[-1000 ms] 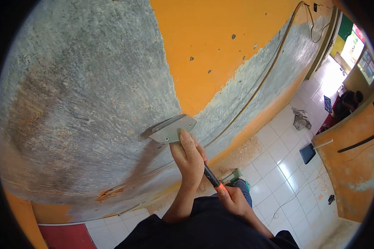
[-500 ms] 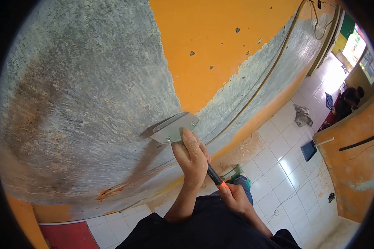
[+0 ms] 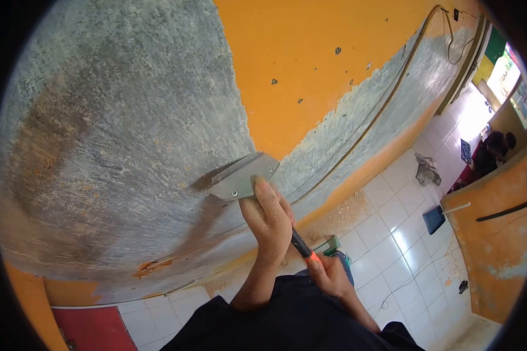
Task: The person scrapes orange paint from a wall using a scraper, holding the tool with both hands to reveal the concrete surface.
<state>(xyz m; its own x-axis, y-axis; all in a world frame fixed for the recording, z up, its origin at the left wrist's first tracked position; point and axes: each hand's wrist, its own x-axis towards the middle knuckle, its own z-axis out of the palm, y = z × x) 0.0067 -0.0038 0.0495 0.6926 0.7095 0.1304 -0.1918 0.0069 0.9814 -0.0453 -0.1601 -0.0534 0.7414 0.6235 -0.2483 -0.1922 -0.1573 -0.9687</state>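
Note:
A long-handled scraper [image 3: 247, 178] with a wide metal head lies with its blade against the wall, at the lower tip of the orange paint [image 3: 310, 76]. My left hand [image 3: 269, 219] is closed around the handle just behind the head, its thumb stretched along the metal. Farther down the black and orange handle, my right hand [image 3: 332, 276] grips near the end. Grey scraped wall [image 3: 158, 117] surrounds the blade on the left and right. Dust speckles my left hand and wrist.
A brown cable [image 3: 366, 128] runs along the wall. On the tiled floor [image 3: 386, 234] are a dustpan [image 3: 434, 219], a crumpled cloth [image 3: 427, 169], a thin wire and paint debris. Another person [image 3: 493, 153] is at the far right. A red panel [image 3: 93, 327] shows at the lower left.
The scraper head has shifted very slightly left and up, with both hands still on the handle. The camera view has tilted a little.

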